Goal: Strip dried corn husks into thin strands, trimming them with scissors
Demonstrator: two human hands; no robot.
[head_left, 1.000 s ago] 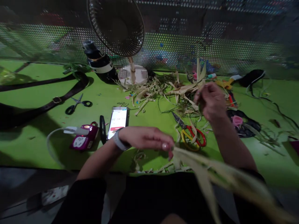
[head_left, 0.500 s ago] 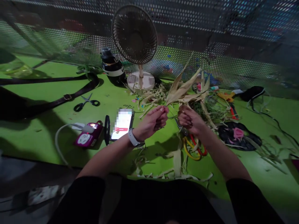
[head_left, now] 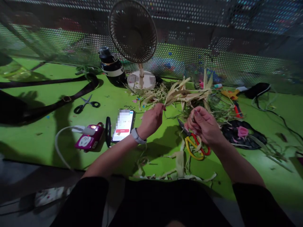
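Observation:
My left hand (head_left: 152, 120), a pale watch band on its wrist, pinches the narrow end of a dried corn husk (head_left: 174, 93). The husk's pale leaves fan out away from me, over a heap of similar husk pieces. To the right, my right hand (head_left: 204, 124) is closed with the thumb pressed on the curled fingers. Whatever may be inside it is too small to tell. Just below that hand lie scissors (head_left: 194, 149) with red and yellow handles, partly covered by it. A thin green strand (head_left: 174, 118) shows between the two hands.
A lit phone (head_left: 123, 126), a purple power adapter (head_left: 90, 137) and black scissors (head_left: 86, 104) lie left. Behind stand a fan (head_left: 141, 80) and dark bottle (head_left: 114, 72). Right are a glue gun (head_left: 230, 94) and a pink flower on black material (head_left: 258, 137). Husk scraps (head_left: 180, 164) lie near me.
My right hand has moved right and toward me, away from the left hand. The husk leaves, which stood up higher, now lie lower. My left hand has shifted slightly left.

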